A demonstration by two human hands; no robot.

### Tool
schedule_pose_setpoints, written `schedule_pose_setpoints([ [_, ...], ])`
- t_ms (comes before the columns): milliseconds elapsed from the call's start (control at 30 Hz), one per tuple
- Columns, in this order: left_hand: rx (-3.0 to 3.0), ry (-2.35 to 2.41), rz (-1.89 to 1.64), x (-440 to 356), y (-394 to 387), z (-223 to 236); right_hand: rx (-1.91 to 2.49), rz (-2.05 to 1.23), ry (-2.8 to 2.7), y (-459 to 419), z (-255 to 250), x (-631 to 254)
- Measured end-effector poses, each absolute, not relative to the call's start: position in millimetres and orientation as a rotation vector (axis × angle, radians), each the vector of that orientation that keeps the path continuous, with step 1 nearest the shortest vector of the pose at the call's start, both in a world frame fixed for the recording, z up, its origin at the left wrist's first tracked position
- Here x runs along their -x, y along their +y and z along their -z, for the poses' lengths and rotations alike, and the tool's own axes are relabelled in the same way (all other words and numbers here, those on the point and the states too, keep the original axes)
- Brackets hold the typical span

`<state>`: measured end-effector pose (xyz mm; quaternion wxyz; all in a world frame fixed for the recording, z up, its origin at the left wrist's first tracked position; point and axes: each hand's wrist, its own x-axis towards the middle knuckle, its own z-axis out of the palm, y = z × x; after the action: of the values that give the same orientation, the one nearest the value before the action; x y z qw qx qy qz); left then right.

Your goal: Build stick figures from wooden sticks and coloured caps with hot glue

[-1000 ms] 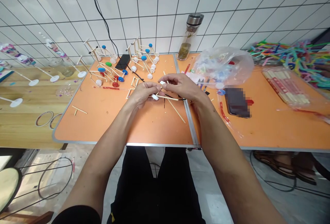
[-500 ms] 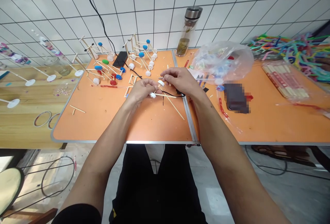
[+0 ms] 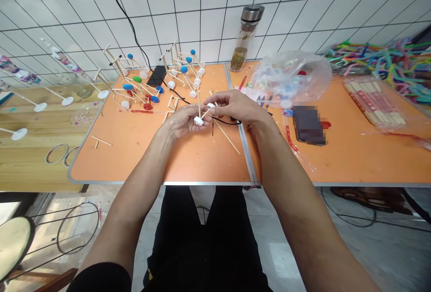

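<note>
Between both hands is a small piece made of thin wooden sticks [image 3: 199, 103] and white bottle caps [image 3: 199, 121], one cap on either side like a wheel. My left hand [image 3: 182, 120] is closed on its left side, the fingers near the lower cap. On the other side, my right hand [image 3: 237, 107] pinches around the second white cap [image 3: 210, 106]. One stick of the piece points up; part of the piece is hidden by the fingers. Below the hands a loose long stick [image 3: 228, 137] lies slanted on the orange table [image 3: 202, 162].
Finished-looking stick-and-cap frames [image 3: 183, 70] stand at the back left beside a black phone [image 3: 157, 76]. A glass bottle [image 3: 243, 41], a clear plastic bag [image 3: 291, 76], a pixelated dark object [image 3: 308, 125] and packed sticks [image 3: 373, 103] are on the right. A black cable [image 3: 134, 32] hangs along the wall.
The stick-and-cap piece has been turned: a stick that pointed right now points up. My right hand has lowered slightly onto the upper cap, and my left palm shows more.
</note>
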<state>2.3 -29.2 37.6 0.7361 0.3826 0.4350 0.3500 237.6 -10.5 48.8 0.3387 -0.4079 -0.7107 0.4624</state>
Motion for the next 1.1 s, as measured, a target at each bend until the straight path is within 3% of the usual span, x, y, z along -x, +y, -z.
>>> schedule_pose_setpoints([
  [333, -0.999, 1.071, -0.905, 1, -26, -37, 1.217, -1.199, -1.483, -5, -38, -233],
  [600, -1.119, 1.126, -1.018, -2, -31, -38, 1.18, -1.219, -1.498, -7, -38, -227],
  [1100, -1.233, 1.392, -0.828, 20, -75, -19, 1.434, -0.578, -1.808, 3, -32, -226],
])
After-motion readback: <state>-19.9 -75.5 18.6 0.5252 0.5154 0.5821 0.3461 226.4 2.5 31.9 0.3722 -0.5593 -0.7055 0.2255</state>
